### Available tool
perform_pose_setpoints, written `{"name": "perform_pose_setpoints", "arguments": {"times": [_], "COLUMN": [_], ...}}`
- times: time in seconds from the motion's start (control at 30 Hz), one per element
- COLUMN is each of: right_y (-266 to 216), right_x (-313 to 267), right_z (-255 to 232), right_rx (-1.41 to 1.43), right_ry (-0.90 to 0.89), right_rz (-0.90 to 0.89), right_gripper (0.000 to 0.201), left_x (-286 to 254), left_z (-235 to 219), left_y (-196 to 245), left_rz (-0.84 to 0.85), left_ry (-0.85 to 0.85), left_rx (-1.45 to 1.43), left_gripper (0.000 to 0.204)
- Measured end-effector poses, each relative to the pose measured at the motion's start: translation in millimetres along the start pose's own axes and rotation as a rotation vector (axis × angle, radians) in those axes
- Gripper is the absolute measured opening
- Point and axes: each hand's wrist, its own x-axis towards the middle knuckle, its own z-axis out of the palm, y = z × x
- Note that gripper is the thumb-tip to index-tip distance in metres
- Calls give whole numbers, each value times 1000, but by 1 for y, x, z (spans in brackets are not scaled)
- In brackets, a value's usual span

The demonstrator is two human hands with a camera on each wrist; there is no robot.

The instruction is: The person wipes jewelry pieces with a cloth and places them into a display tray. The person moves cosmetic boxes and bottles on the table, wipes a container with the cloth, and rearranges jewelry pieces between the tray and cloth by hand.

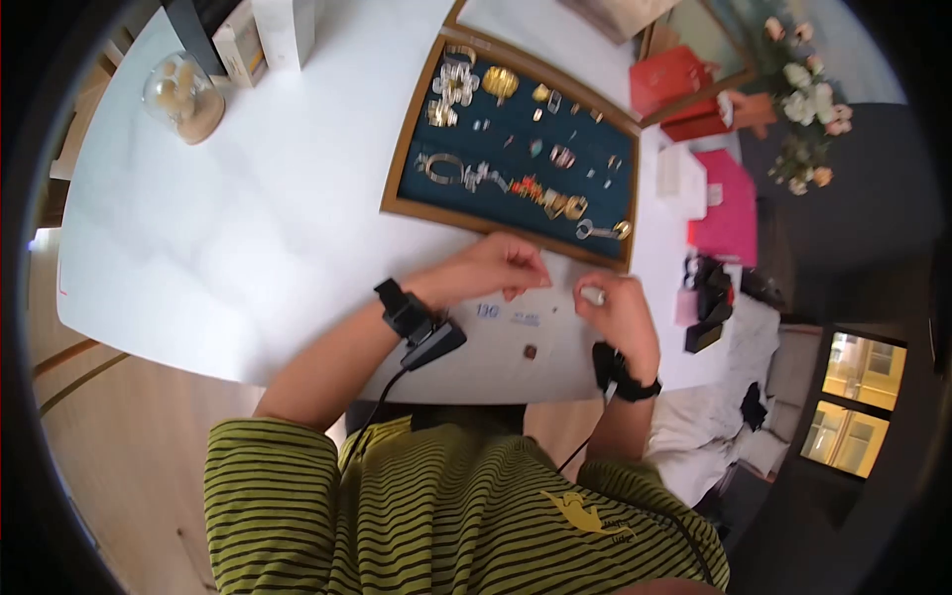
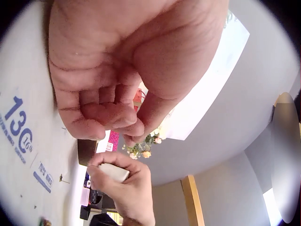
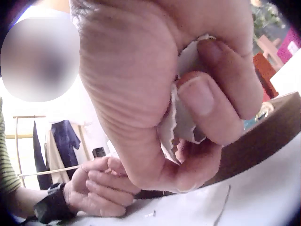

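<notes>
Crumpled white jagged-edged paper scrap (image 3: 182, 123) gripped in the right hand (image 1: 623, 315), left hand (image 1: 488, 270) curled nearby, can't tell if holding anything

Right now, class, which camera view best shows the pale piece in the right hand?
The right wrist view: it shows the pale piece close up in the right hand, jagged edges visible. The left wrist view shows it smaller, edges looking smooth; the head view shows only a tiny whitish patch.
</notes>
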Motion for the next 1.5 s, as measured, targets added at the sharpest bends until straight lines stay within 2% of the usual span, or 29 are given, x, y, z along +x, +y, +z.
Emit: {"name": "perform_pose_setpoints", "arguments": {"times": [0.13, 0.33, 0.47, 0.53, 0.57, 0.63, 0.7, 0.83, 0.93, 1.0, 1.03, 1.07, 1.13, 1.17, 1.3, 1.33, 1.4, 1.5], "right_y": [-8, -2, -16, -24, -27, -26, -19, -23, -14, 4, 15, 26, 23, 26, 30, 34, 40, 45], "right_x": [-14, -23, -40, -49, -51, -53, -47, -36, -22, -12, -4, 4, 16, 22, 46, 51, 58, 68], "right_z": [-24, -25, -25, -32, -34, -31, -28, -26, -28, -28, -29, -26, -36, -36, -33, -30, -22, -14], "right_rx": [54, 170, 176, 156, 163, 176, 202, 210, 129, 154, 118, 86, 146, 103, -10, 0, 50, 24], "right_ry": [132, 377, 369, 348, 333, 331, 400, 414, 352, 422, 487, 551, 497, 487, 400, 396, 429, 421], "right_rz": [134, -21, 110, 197, 219, 245, 106, 107, 163, 59, 7, -35, 37, 73, 183, 186, 70, 96], "right_gripper": [10, 13, 11, 11, 10, 10, 10, 10, 9, 10, 11, 12, 13, 13, 13, 13, 13, 13], "left_x": [5, 1, -4, -5, -5, -3, -1, -7, -3, -5, -7, -7, -8, -5, -3, -3, -3, -3], "left_z": [-2, -3, 1, 4, 4, 0, -4, 2, -1, -3, 0, 1, 4, 1, -3, -3, -4, -2], "left_y": [-5, 5, 15, 17, 21, 18, 20, 21, 18, 16, 17, 20, 23, 20, 19, 20, 19, 18], "left_rz": [59, -18, -100, -121, -135, -149, -146, -157, -148, -123, -163, -122, -151, -170, -160, -160, -174, -140], "left_ry": [-18, -51, -69, -9, -52, -101, -129, -100, -71, -16, 67, 37, 27, -31, -84, -94, -101, -97], "left_rx": [29, 54, 15, -60, -55, -84, -120, -103, -72, 43, 52, 52, 5, -21, -32, -39, -49, -17], "left_gripper": [14, 15, 19, 28, 36, 37, 39, 41, 37, 34, 34, 35, 37, 40, 45, 45, 46, 46]}}
